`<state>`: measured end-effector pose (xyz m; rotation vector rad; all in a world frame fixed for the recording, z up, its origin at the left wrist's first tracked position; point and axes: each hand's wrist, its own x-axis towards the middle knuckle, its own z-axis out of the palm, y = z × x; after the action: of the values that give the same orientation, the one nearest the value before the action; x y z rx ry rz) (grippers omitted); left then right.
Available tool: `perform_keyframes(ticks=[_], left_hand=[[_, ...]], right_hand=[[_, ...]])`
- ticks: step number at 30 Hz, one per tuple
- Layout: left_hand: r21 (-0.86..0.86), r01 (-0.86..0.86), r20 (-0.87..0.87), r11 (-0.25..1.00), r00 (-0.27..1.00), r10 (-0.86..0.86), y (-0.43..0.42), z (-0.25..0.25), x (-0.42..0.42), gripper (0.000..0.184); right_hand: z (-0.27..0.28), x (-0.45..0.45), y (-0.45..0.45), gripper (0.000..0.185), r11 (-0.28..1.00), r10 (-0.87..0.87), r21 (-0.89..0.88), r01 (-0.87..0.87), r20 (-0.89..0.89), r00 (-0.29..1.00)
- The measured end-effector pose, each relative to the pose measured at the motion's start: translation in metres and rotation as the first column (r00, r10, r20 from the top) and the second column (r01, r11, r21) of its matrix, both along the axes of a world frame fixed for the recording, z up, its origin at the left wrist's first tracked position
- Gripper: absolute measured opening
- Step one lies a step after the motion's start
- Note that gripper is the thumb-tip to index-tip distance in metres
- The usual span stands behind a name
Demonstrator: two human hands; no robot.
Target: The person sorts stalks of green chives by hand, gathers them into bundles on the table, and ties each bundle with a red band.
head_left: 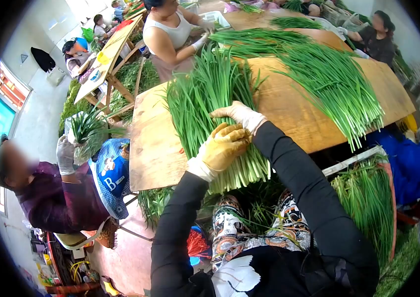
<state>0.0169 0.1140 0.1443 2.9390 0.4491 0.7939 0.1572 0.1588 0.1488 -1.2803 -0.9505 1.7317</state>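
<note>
On the near side of the bench [146, 153], the bunch of green leaves [197, 94] lies with its pale stem ends [239, 179] toward the person's lap, under a yellow-gloved left hand [222, 147] with curled fingers and, just above it, a pale-gloved right hand [243, 117] with fingers partly bent across the leaves; their palms are hidden, so I cannot tell how tightly either grips. To gather it neatly, press lightly and evenly from both sides, level the stem ends, and avoid creasing the soft leaves.
</note>
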Motion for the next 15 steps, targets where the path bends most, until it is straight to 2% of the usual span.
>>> perform_keyframes(ticks=[1, 2, 3, 5, 7, 9, 10, 11, 13, 15], left_hand=[[0.028, -0.001, -0.033, 1.000, 0.999, 0.002, 0.003, -0.006, 0.000, 0.030], [-0.049, -0.033, -0.045, 0.998, 0.998, 0.031, 0.003, -0.012, -0.002, 0.031], [-0.052, -0.028, -0.047, 0.998, 0.999, 0.026, 0.003, -0.018, -0.005, 0.031], [-0.134, -0.121, -0.082, 0.984, 0.990, 0.111, 0.002, -0.023, -0.010, 0.031], [-0.179, -0.122, -0.103, 0.976, 0.989, 0.105, 0.004, -0.028, -0.012, 0.031], [-0.213, -0.109, -0.089, 0.971, 0.992, 0.092, 0.005, -0.028, -0.011, 0.031], [-0.226, -0.113, -0.088, 0.968, 0.992, 0.095, 0.005, -0.027, -0.010, 0.032], [-0.224, -0.107, -0.085, 0.969, 0.992, 0.090, 0.006, -0.027, -0.010, 0.032], [-0.311, -0.045, -0.032, 0.949, 0.999, 0.037, 0.012, -0.025, -0.010, 0.032], [-0.340, -0.023, -0.005, 0.940, 1.000, 0.023, 0.010, -0.019, -0.009, 0.031]], right_hand=[[0.003, 0.000, -0.003, 0.064, 0.999, -0.017, -0.036, 0.017, 0.025, 1.000], [0.004, 0.001, -0.005, 0.064, 0.997, -0.033, -0.072, 0.036, 0.049, 0.998], [-0.002, 0.002, -0.002, 0.065, 0.997, -0.032, 0.069, 0.028, 0.061, 0.998], [-0.052, 0.005, 0.035, 0.064, 0.984, -0.080, 0.166, 0.063, 0.102, 0.992], [-0.022, 0.020, 0.032, 0.059, 0.945, 0.065, 0.287, -0.159, 0.313, 0.947], [0.001, 0.031, 0.018, 0.060, 0.859, -0.160, 0.512, -0.012, 0.290, 0.944], [0.010, 0.038, 0.004, 0.055, 0.810, -0.163, 0.582, 0.075, 0.099, 0.982], [0.019, 0.050, -0.006, 0.046, 0.786, -0.202, 0.615, 0.069, 0.149, 0.968], [0.030, 0.069, -0.042, 0.033, 0.843, -0.277, 0.532, 0.084, 0.294, 0.915], [0.000, 0.092, -0.065, 0.024, 0.852, -0.282, 0.514, 0.095, 0.298, 0.912]])
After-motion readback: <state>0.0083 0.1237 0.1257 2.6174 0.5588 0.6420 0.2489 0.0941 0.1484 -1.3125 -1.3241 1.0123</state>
